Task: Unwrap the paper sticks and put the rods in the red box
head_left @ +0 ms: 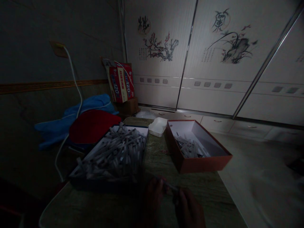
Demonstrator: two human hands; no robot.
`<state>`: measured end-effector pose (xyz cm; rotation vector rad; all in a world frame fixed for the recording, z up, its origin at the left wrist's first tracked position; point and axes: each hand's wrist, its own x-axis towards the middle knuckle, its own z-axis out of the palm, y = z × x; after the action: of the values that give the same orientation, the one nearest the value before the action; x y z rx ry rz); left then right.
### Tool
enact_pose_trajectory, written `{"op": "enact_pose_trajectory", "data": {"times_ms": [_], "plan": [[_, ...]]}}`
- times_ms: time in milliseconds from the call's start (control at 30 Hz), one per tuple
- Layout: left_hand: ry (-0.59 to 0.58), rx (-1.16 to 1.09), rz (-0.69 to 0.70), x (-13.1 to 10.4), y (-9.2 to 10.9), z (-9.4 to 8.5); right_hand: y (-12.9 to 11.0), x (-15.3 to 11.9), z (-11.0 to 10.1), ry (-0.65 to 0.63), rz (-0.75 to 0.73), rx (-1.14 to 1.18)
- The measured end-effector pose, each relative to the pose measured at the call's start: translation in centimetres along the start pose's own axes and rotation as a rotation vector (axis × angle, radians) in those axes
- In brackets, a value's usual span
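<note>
Low at the front of the table, my left hand point(153, 193) is closed, its thumb and fingers pinching one end of a thin pale pen point(171, 186). The fingers of my right hand point(190, 207) are closed around the pen's other end, just to the right. Dim light blurs the fine detail of the pen. Beyond my left hand, a dark blue box point(78, 183) is heaped with many similar slim, whitish pens point(121, 152). To the far right of my hands stands a red-brown box point(206, 164) with a smaller pile of pens point(191, 146) inside.
A white plastic tray point(158, 126) stands between the boxes at the table's point(156, 158) far edge. On the left are a red round cover point(93, 126), blue cloth point(87, 104) and a white cable point(72, 69). A printed carton point(120, 82) stands by the sliding cupboard doors point(156, 38).
</note>
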<state>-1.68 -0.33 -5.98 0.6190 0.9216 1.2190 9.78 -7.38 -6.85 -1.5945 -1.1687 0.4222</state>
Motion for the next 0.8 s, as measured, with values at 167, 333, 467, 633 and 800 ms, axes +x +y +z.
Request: {"op": "enact_pose_trajectory", "data": {"times_ms": [167,333,467,633,800], "plan": [[0.021,-0.046,-0.019,0.5,-0.6,-0.2,-0.6,0.1,0.2,0.007,0.046,0.024],[0.008,-0.037,-0.007,0.4,-0.2,0.0,-0.8,0.0,0.2,0.000,0.024,0.067],[-0.005,-0.036,-0.004,0.0,0.3,0.3,-0.9,-0.2,0.4,-0.036,0.087,0.131],[0.032,0.020,0.016,0.0,0.0,-0.6,-0.5,-0.1,0.4,0.013,0.060,0.119],[0.011,0.028,0.014,0.3,-0.2,-0.4,-1.0,0.0,0.4,-0.042,0.094,0.135]]}}
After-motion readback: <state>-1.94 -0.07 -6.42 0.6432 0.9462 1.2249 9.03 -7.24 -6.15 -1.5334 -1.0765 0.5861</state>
